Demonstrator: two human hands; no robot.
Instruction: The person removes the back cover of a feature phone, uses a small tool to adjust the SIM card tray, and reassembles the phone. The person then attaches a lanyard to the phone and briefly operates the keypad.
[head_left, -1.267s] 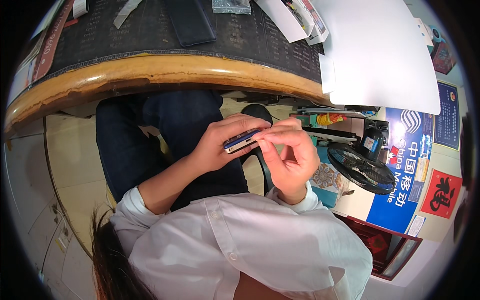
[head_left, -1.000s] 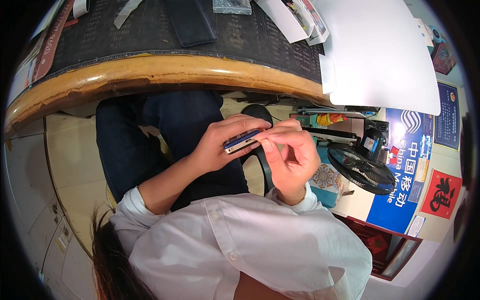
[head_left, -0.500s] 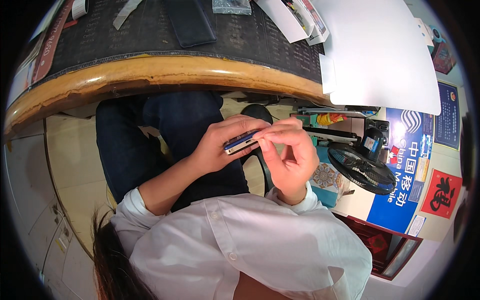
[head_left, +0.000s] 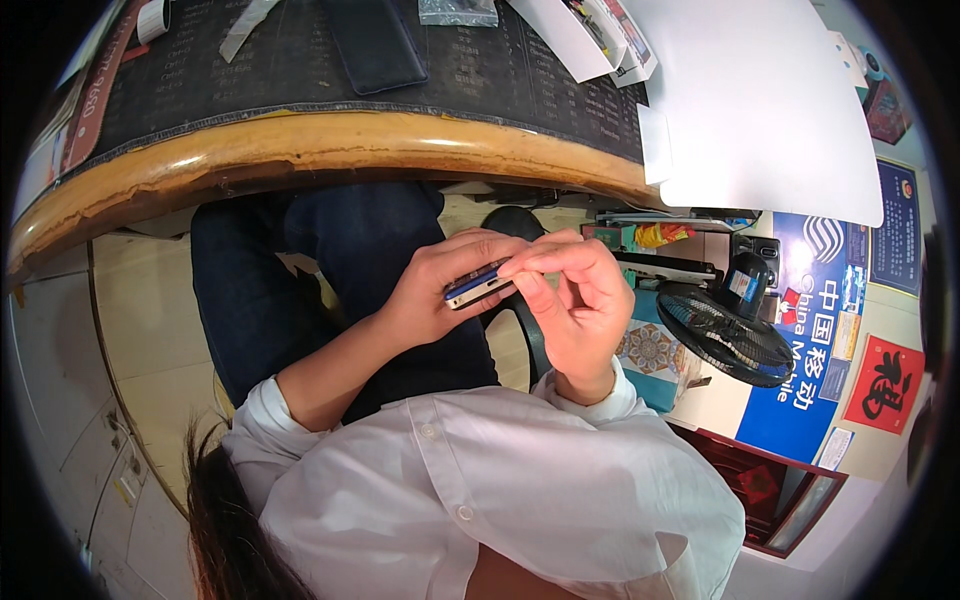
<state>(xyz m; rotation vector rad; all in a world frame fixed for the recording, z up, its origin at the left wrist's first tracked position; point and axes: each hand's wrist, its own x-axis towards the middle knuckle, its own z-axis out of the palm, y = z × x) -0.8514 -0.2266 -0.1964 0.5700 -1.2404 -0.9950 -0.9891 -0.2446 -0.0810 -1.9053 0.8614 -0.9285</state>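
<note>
Little has changed: the right hand [head_left: 580, 305] has shifted slightly left, its fingertips still at the right end of the small blue-and-silver device [head_left: 473, 294], so the same handling seems to continue. The left hand [head_left: 428, 288] is wrapped around the device, on the near side of the table [head_left: 340, 142]. Fingers hide most of it; whether the right hand pinches anything, I cannot tell
</note>
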